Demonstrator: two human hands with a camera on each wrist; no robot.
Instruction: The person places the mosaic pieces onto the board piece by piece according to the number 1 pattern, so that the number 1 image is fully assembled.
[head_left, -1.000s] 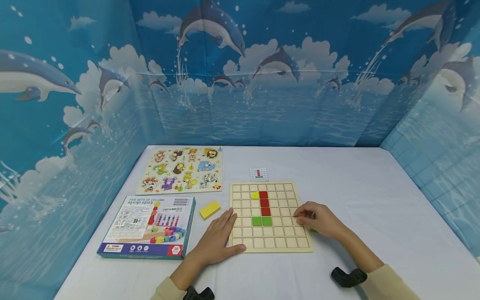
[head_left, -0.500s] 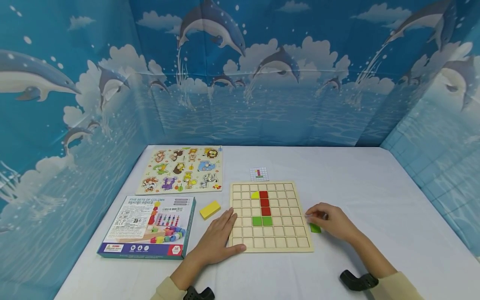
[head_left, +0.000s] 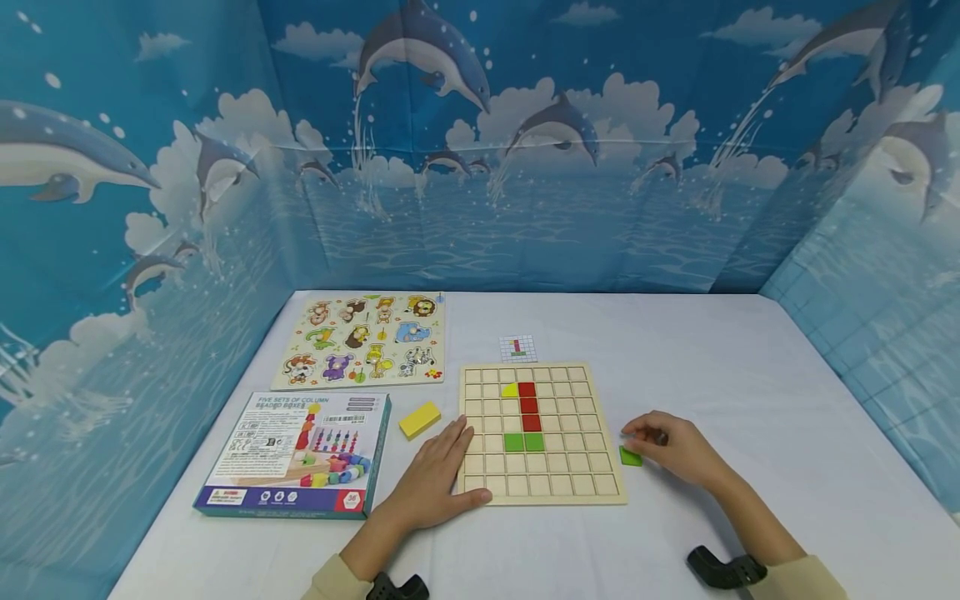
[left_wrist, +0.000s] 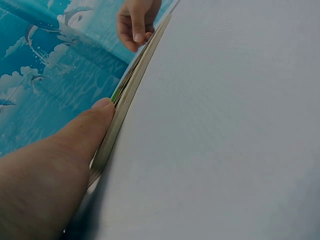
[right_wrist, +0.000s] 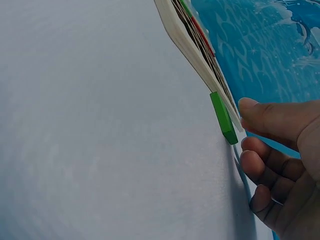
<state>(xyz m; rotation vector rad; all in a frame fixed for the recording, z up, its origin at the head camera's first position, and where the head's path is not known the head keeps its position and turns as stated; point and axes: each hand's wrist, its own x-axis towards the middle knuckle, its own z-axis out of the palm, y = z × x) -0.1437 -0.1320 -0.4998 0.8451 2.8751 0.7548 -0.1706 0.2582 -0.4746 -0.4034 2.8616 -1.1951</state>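
Note:
A wooden grid board [head_left: 573, 467] lies flat on the white table. It carries a yellow piece [head_left: 510, 390], a column of red squares [head_left: 528, 406] and two green squares [head_left: 523, 442]. My left hand [head_left: 433, 475] rests with spread fingers on the board's left edge; its thumb [left_wrist: 90, 125] shows along the edge in the left wrist view. Beyond the right edge, my right hand [head_left: 670, 446] hovers with loosely bent fingers beside a loose green block [head_left: 631, 456]. The right wrist view shows this green block [right_wrist: 224, 118] just past the fingertips, and I see nothing held.
A small pattern card [head_left: 517, 348] lies behind the board. To the left are a yellow block [head_left: 420, 420], a boxed bead set [head_left: 292, 454] and an animal puzzle board [head_left: 360, 342]. A dolphin-print curtain [head_left: 480, 225] surrounds the table.
My right hand has moved off the board's right edge, to the right and slightly toward me, uncovering the green block. The left hand has stayed in place.

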